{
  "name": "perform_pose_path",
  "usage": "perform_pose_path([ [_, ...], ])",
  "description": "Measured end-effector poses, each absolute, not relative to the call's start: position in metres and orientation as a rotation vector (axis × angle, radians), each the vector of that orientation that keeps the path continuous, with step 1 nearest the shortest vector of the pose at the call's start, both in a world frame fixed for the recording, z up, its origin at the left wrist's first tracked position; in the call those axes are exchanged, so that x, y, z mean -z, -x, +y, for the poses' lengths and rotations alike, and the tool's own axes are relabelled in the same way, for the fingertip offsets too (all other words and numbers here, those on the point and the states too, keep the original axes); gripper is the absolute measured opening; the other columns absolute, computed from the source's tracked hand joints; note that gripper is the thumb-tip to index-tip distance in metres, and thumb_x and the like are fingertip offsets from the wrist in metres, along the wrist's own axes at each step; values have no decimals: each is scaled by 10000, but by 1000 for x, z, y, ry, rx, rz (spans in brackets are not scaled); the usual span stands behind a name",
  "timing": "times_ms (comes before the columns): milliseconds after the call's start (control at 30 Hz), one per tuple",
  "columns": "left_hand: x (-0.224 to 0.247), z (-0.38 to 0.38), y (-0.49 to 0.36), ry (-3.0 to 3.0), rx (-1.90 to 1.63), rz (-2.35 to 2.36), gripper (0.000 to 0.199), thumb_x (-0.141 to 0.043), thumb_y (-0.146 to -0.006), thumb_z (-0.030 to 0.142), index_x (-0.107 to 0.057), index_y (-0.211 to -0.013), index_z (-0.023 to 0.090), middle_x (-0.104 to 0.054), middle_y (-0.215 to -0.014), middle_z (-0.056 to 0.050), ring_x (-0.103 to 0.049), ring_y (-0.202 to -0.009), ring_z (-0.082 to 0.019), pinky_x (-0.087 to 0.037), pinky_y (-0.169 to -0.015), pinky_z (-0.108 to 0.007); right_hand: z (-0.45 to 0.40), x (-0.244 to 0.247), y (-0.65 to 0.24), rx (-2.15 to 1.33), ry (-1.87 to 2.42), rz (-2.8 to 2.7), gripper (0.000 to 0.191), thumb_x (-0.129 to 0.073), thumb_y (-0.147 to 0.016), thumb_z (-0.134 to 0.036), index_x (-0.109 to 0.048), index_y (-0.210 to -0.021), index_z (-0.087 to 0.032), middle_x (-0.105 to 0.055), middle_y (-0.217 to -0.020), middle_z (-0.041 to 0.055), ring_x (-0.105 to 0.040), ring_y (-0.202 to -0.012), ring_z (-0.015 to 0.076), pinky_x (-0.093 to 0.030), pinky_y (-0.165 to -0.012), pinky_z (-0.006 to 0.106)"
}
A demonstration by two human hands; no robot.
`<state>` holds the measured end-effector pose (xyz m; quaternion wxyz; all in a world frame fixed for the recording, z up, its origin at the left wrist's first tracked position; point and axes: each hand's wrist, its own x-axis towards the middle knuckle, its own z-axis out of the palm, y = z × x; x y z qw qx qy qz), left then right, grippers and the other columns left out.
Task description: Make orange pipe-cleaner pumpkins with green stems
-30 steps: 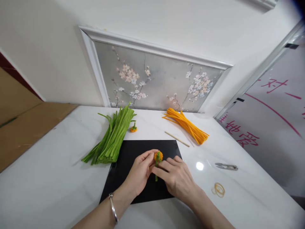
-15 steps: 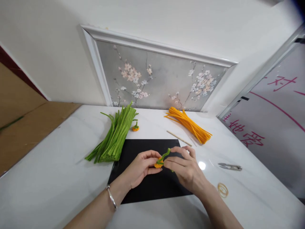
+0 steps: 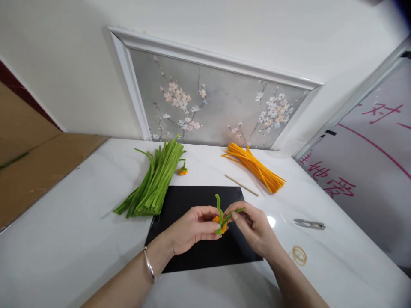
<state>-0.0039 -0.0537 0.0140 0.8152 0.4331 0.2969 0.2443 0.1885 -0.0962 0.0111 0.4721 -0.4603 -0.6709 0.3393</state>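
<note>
Over the black mat (image 3: pixel 205 254), my left hand (image 3: pixel 195 229) pinches a small orange piece (image 3: pixel 224 226) made of fuzzy stems. Green fuzzy stems (image 3: pixel 219 205) are attached to it, one standing up and another slanting to the right. My right hand (image 3: pixel 253 224) grips the slanting green stem between thumb and fingers, just right of the orange piece. A similar small orange and green piece (image 3: pixel 183 170) sits on the white table behind the mat. The fingers partly hide the held piece.
A green stem bundle (image 3: pixel 157 179) lies at the left and an orange stem bundle (image 3: pixel 255 167) at the back right. Near the latter is a thin stick (image 3: pixel 240 185). Snips (image 3: pixel 310 224) and yellowish rings (image 3: pixel 299 255) lie at the right. A whiteboard (image 3: pixel 369 162) stands beyond.
The orange piece has turned and shifted slightly right in my left hand. One green stem now points up, and my right hand has changed its grip to the stem slanting right.
</note>
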Motion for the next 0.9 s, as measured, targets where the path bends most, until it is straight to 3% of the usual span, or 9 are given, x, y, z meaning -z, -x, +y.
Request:
perform_pose_path([
  [200, -15, -53, 2, -861, -619, 675, 148, -752, -725, 188, -683, -852, 160, -693, -904, -51, -670, -876, -180, -521, -810, -293, -99, -17, -191, -1005, 1026, -1569, 135, -515, -932, -293, -610, -940, -197, -663, -836, 44, -648, -758, 156, -553, -707, 279],
  [367, -14, -51, 3, -832, -696, 716, 157, -755, -724, 191, -688, -864, 169, -693, -924, -43, -665, -872, -164, -523, -814, -272, -100, -20, -194, -911, 987, -1749, 163, -524, -931, -298, -650, -917, -196, -673, -874, 62, -634, -796, 168, -536, -725, 288],
  [600, -12, -52, 1, -914, -606, 656, 172, -748, -739, 198, -691, -899, 171, -711, -942, -59, -670, -918, -186, -515, -853, -315, -94, -9, -186, -869, 1041, -1552, 167, -498, -942, -283, -636, -905, -198, -664, -761, 33, -640, -653, 138, -566, -617, 262],
  [900, -5, -55, -4, -915, -610, 709, 213, -793, -689, 178, -674, -864, 153, -719, -851, -54, -680, -852, -169, -509, -877, -342, -95, -9, -184, -777, 1015, -1715, 155, -505, -931, -215, -655, -895, -198, -676, -871, 54, -652, -727, 146, -557, -665, 262],
])
